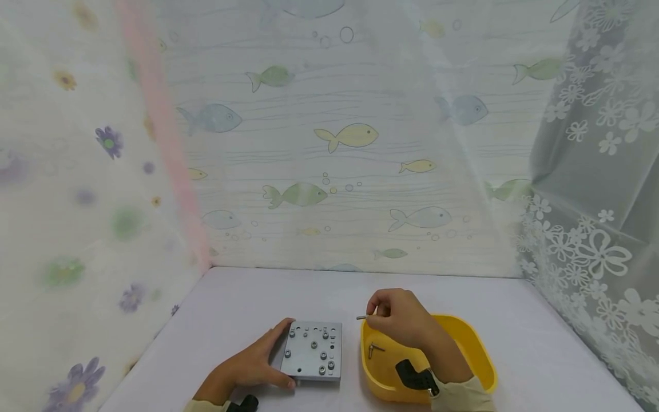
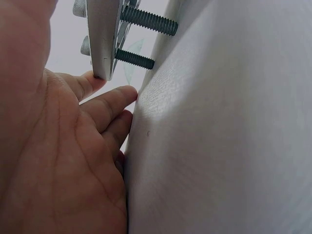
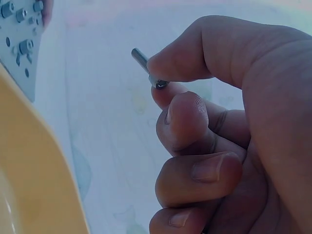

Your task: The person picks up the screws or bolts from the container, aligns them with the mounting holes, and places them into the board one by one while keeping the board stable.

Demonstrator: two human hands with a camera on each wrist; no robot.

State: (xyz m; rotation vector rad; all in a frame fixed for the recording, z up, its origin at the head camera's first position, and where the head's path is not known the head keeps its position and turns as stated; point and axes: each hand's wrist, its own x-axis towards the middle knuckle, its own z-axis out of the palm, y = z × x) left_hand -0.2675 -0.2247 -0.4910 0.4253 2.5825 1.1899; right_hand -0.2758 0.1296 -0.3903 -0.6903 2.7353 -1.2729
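A grey metal plate (image 1: pixel 304 366) carries several socket head screws standing up from its holes. My left hand (image 1: pixel 257 357) spans its left side, thumb at the near edge and a fingertip at the far edge, and grips it. Threaded screw shanks (image 2: pixel 148 20) stick out from the plate's underside in the left wrist view. My right hand (image 1: pixel 404 320) pinches a small socket head screw (image 3: pixel 141 59) between thumb and index finger, the shank pointing outward. That hand is above the far left rim of the yellow tray (image 1: pixel 486 357), apart from the plate.
A few loose screws (image 1: pixel 374 348) lie inside the tray, near its left wall. The white tabletop (image 1: pixel 288 292) reaches back to a curtain printed with fish (image 1: pixel 355 136). A lace curtain (image 1: pixel 597 257) hangs at the right.
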